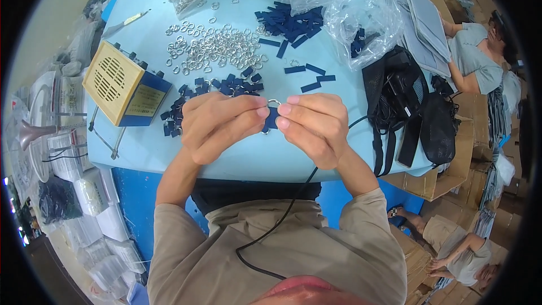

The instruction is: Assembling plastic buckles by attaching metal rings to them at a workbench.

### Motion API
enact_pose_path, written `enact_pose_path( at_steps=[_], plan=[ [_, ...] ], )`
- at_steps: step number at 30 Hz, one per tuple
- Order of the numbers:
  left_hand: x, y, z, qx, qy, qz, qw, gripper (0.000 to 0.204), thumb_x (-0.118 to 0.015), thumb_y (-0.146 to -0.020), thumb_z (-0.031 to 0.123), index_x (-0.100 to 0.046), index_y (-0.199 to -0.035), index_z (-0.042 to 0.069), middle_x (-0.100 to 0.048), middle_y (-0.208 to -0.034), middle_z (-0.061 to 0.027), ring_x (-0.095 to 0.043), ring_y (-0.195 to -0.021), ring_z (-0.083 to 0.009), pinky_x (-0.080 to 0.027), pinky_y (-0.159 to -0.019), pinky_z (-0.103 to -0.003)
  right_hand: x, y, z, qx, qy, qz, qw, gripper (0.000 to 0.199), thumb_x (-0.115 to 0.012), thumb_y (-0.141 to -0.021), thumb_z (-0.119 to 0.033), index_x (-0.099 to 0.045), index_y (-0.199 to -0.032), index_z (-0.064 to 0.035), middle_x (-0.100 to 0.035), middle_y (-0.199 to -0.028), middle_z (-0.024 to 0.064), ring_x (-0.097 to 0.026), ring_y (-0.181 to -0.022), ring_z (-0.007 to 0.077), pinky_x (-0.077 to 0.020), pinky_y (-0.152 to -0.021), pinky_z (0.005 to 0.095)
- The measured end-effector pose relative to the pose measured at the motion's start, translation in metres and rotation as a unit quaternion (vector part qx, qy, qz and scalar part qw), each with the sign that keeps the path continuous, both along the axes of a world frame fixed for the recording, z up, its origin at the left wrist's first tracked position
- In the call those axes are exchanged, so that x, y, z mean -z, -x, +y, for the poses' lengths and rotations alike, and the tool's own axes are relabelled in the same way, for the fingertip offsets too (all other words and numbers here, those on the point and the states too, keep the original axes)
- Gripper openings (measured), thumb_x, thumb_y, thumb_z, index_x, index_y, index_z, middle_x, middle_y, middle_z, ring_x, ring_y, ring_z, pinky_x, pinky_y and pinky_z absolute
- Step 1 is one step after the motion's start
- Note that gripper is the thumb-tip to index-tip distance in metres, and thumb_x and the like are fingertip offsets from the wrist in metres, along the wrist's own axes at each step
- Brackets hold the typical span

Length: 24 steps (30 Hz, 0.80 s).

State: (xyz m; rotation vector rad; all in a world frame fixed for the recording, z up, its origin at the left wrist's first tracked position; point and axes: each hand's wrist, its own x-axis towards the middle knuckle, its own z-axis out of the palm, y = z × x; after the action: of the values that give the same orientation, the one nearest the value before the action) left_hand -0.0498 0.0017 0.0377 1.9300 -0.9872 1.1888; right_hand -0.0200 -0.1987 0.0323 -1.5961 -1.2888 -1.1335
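Note:
Over the near part of the light blue table (237, 161), my left hand (224, 124) and my right hand (316, 127) face each other, fingertips pinched. Between them is a short navy webbing strip (274, 117). A silvery metal D-ring (274, 101) shows at its top, between the two thumb-and-finger grips. The fingers cover part of the strip and ring. Just beyond my left hand lies a pile of navy strips with rings (228, 86). Loose metal rings (212, 48) are spread behind that pile. A heap of flat navy strips (291, 21) sits farther back, with several single strips (310, 86) nearer.
A yellow-and-blue box with a slotted grille (121, 87) stands at left, near a cutter knife (132, 18). Clear plastic bags (361, 20) lie at the back. To the right are a black bag (389, 90) and a phone (411, 140). Two other people sit farther right among cardboard boxes.

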Motion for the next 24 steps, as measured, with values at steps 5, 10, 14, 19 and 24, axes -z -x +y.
enact_pose_path(
  at_steps=[5, 10, 14, 19, 24],
  plan=[
    [-0.003, 0.006, 0.0, 0.0, -0.004, -0.001, 1.0, 0.028, -0.085, -0.072, 0.007, -0.075, -0.096, -0.001, -0.071, -0.099, -0.013, -0.057, -0.057, -0.0132, -0.04, -0.047, -0.023, 0.002, 0.003, 0.003, -0.008, -0.021, -0.008, 1.0, 0.024, -0.081, -0.076, -0.002, -0.071, -0.097, -0.0005, -0.071, -0.102, 0.011, -0.066, -0.093, 0.0244, -0.0561, -0.069, 0.0315],
    [-0.002, 0.004, -0.001, 0.006, 0.0, -0.005, 1.0, 0.027, -0.084, -0.071, 0.007, -0.074, -0.095, -0.002, -0.071, -0.099, -0.0134, -0.059, -0.057, -0.0138, -0.04, -0.047, -0.023, 0.003, 0.002, 0.001, -0.01, -0.016, -0.012, 1.0, 0.024, -0.081, -0.076, -0.002, -0.07, -0.097, 0.0, -0.071, -0.101, 0.0113, -0.066, -0.092, 0.0245, -0.0553, -0.067, 0.0315],
    [0.002, 0.002, -0.001, 0.008, 0.005, -0.001, 1.0, 0.027, -0.084, -0.071, 0.005, -0.074, -0.096, -0.001, -0.071, -0.098, -0.0132, -0.061, -0.059, -0.0147, -0.043, -0.048, -0.023, 0.006, 0.0, 0.003, -0.007, -0.029, -0.019, 0.999, 0.025, -0.082, -0.075, -0.001, -0.07, -0.098, -0.0001, -0.07, -0.101, 0.0113, -0.066, -0.091, 0.0246, -0.0544, -0.066, 0.0313],
    [0.007, -0.011, -0.013, 0.014, 0.078, 0.029, 0.996, 0.028, -0.083, -0.073, -0.001, -0.073, -0.1, -0.001, -0.072, -0.097, -0.0132, -0.065, -0.064, -0.017, -0.047, -0.05, -0.024, 0.006, -0.004, 0.003, -0.01, -0.031, 0.023, 0.999, 0.023, -0.08, -0.076, 0.003, -0.07, -0.097, 0.0002, -0.07, -0.1, 0.0113, -0.067, -0.09, 0.0246, -0.0543, -0.068, 0.032],
    [0.022, -0.015, -0.019, 0.082, 0.271, 0.306, 0.909, 0.023, -0.079, -0.083, -0.003, -0.073, -0.105, -0.002, -0.073, -0.092, -0.0103, -0.063, -0.067, -0.0105, -0.048, -0.056, -0.022, 0.018, -0.005, 0.024, -0.06, -0.142, 0.283, 0.947, 0.022, -0.074, -0.082, 0.009, -0.068, -0.101, 0.0005, -0.068, -0.106, 0.0109, -0.067, -0.091, 0.0211, -0.0542, -0.076, 0.0305]
  ],
)
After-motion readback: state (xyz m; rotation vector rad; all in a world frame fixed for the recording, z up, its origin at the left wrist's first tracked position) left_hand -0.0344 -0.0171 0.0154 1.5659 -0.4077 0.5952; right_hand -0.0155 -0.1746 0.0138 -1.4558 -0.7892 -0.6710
